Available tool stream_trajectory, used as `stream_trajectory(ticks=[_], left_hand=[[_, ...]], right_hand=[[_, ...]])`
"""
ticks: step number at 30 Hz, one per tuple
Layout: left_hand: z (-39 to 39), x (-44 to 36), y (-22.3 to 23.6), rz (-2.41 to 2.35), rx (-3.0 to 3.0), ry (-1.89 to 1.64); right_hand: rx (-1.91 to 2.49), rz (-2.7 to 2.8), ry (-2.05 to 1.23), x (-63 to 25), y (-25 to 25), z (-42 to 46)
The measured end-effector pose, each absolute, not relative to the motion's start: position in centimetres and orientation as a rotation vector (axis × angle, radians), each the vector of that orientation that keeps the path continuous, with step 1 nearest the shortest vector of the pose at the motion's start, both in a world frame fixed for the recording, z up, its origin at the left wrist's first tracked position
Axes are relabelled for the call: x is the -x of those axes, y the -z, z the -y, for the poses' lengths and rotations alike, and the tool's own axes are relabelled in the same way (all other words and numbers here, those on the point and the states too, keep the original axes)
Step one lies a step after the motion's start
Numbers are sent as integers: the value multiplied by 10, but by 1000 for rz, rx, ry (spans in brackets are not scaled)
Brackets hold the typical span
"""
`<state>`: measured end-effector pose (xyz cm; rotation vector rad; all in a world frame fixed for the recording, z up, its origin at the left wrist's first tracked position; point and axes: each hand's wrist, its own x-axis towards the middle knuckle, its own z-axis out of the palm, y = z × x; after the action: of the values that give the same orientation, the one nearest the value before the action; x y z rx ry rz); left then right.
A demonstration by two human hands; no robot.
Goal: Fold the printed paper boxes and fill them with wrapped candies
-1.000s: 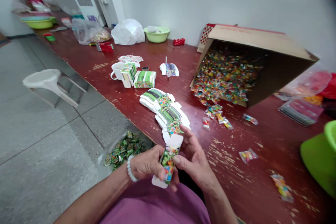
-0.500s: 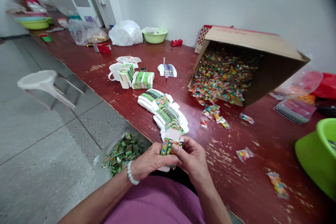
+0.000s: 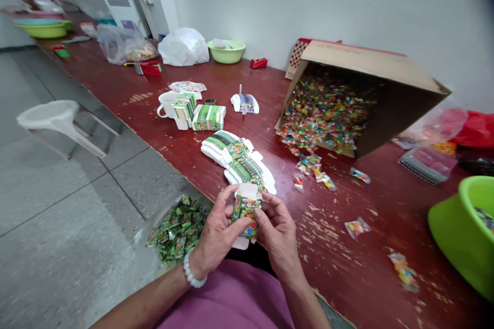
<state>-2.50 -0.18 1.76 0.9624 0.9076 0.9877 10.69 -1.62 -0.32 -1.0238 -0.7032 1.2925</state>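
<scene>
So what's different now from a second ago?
The green box has turned, a broader printed face now toward the camera; the right hand has closed in on it. The left hand still holds it. The flat cartons, cardboard box of sweets and mug stayed put.

My bare left forearm (image 3: 142, 298) angles inward and forward from the lower left; my bare right forearm (image 3: 303, 298) angles inward and forward from the right. My ungloved left hand (image 3: 216, 231) and ungloved right hand (image 3: 281, 231) face each other, near but apart, in a two-handed grip. My left thumb (image 3: 238, 227) extends across toward the right hand; my right thumb (image 3: 263, 220) points forward and inward. The fingers of both hands are bent.
</scene>
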Motion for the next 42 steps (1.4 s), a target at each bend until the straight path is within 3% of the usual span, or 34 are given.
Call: stream_trajectory(ticks=[14, 21, 25, 30, 42], left_hand=[[0, 35, -13, -942, -1122, -742], [-4, 33, -11, -1016, -1396, -788], [-4, 27, -15, -927, -1056, -825], [-9, 21, -15, -833, -680, -544], [-8, 15, -12, -980, -851, -552]], right_hand=[[1028, 793, -1472, -137, 8, 6], [970, 741, -1482, -141, 8, 7], [1019, 950, -1326, -143, 13, 8], [1022, 1032, -1267, -142, 12, 12], [1179, 1203, -1386, -145, 2, 6]])
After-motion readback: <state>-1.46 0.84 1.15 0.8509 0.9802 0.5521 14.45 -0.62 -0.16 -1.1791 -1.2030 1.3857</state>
